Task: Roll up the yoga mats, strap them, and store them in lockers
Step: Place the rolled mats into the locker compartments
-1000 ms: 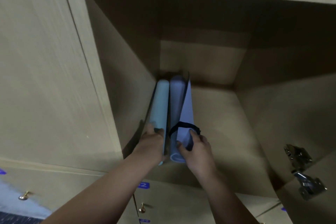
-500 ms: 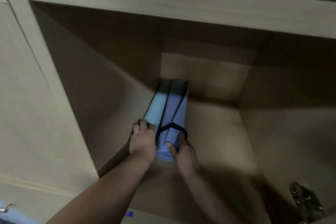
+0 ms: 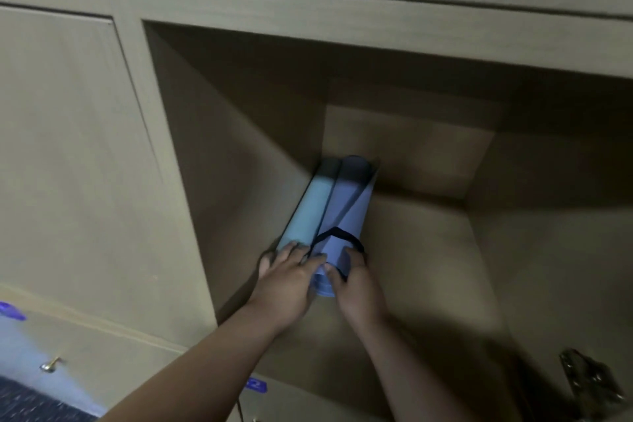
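Periwinkle mat: rolled yoga mat (image 3: 346, 212) lying lengthwise on the floor of the open locker (image 3: 428, 250), far end toward the back wall, near end toward you. A loose flap runs diagonally along its top.
Strap: black strap (image 3: 337, 234) looped round the periwinkle roll close to its near end; it sits crooked, peaked at the top.
Teal mat: second rolled mat (image 3: 305, 212), pale teal, touching the periwinkle one on its left side and pressed against the locker's left wall. Both rolls lie parallel in the back left part of the compartment.
Your right hand: right hand (image 3: 356, 281) grips the near end of the periwinkle roll, thumb on top of the flap, fingers curled round the right side at the strap.
Your left hand: left hand (image 3: 291, 276) lies across the near ends of both rolls, fingers spread and fairly straight, fingertips on the seam between them. It presses, not clasps, as far as you can see.
Locker: tan wood-grain box, door swung out of view; metal hinge (image 3: 589, 384) at lower right edge.
Neighbours: closed door (image 3: 68, 154) to the left of the opening, more closed fronts above.
Below: lower row of doors, one with a small brass knob (image 3: 49, 366); blue number tag (image 3: 255, 384) under the open locker, digits blurred.
Floor: dark patterned patch at bottom left corner.
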Tool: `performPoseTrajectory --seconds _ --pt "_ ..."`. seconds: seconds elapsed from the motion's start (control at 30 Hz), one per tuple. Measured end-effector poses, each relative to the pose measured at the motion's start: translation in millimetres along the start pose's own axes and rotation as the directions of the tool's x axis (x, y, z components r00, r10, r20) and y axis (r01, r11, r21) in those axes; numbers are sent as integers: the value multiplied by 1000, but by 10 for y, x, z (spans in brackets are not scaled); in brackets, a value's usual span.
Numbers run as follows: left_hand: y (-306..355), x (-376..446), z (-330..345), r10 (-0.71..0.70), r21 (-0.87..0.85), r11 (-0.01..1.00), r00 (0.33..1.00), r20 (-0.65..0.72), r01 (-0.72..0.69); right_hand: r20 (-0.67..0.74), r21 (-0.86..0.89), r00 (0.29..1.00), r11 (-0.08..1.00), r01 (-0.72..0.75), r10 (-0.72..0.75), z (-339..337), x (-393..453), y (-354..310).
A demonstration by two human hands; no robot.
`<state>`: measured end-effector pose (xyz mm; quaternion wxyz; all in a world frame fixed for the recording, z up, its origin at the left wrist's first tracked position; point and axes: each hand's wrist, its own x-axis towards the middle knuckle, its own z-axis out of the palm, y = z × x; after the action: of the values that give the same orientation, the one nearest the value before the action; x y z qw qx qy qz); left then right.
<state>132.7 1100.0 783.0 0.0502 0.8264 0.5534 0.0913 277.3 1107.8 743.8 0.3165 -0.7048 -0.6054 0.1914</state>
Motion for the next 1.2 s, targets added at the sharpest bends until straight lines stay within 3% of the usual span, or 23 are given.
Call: performPoseTrajectory --seconds 0.23,0.37,0.5,0.67,0.9,1.2 --pt "-17 -327 -75 23 -22 1000 999 34 -22 49 87 995 992 86 -90 -112 -441 -113" --pt "-2 -674 -77 50 -5 999 998 26 -50 -41 142 995 986 91 -86 -183 -941 -219" --pt "-38 -1126 -38 112 -39 993 993 45 -110 -124 59 992 998 26 -19 -183 -1608 -296" --pt "128 -1750 44 176 -199 966 984 29 -167 -174 57 983 997 -47 56 -207 -2577 -290" --pt "588 -2554 255 319 -260 926 936 151 -273 -214 13 943 966 -260 256 -516 -3754 -90" --pt "1230 -3519 287 292 -290 926 946 139 -244 -220 58 930 955 -290 296 -809 -4941 174"
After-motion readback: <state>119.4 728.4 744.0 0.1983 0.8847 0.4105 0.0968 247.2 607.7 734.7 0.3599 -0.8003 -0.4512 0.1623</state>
